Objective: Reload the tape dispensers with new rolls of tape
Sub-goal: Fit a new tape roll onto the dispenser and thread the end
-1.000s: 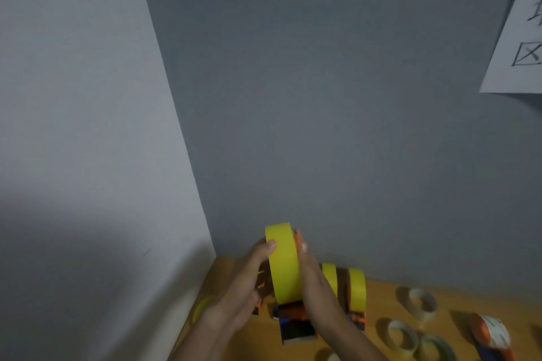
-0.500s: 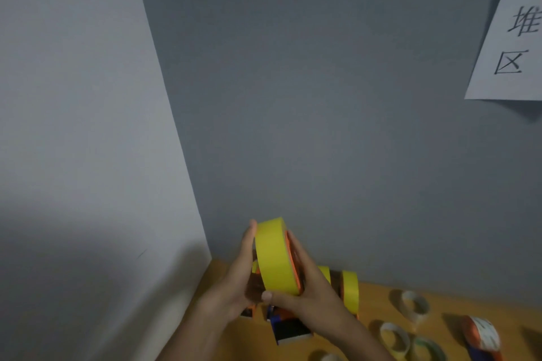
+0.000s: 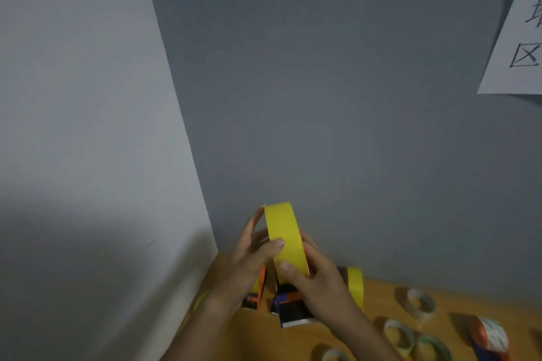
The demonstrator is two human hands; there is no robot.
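A yellow tape roll [image 3: 284, 228] stands on edge above the wooden table [image 3: 255, 337], held between both hands. My left hand [image 3: 249, 258] grips its left side with the thumb on the yellow band. My right hand [image 3: 316, 275] clasps the right side, thumb low on the band. Under the roll an orange and dark blue tape dispenser [image 3: 290, 306] shows its cutter edge toward me. A second dispenser [image 3: 254, 296] sits just left of it. Another yellow roll [image 3: 355, 287] stands behind my right hand.
Grey walls meet in a corner at the left rear of the table. Several empty cardboard cores [image 3: 420, 303] lie on the right. An orange dispenser with a patterned roll [image 3: 489, 335] sits at the far right. A paper sign [image 3: 522, 38] hangs on the wall.
Both hands have shifted on the yellow roll: my left thumb is now on the band, and my right hand sits lower. The roll stays above the dispenser.
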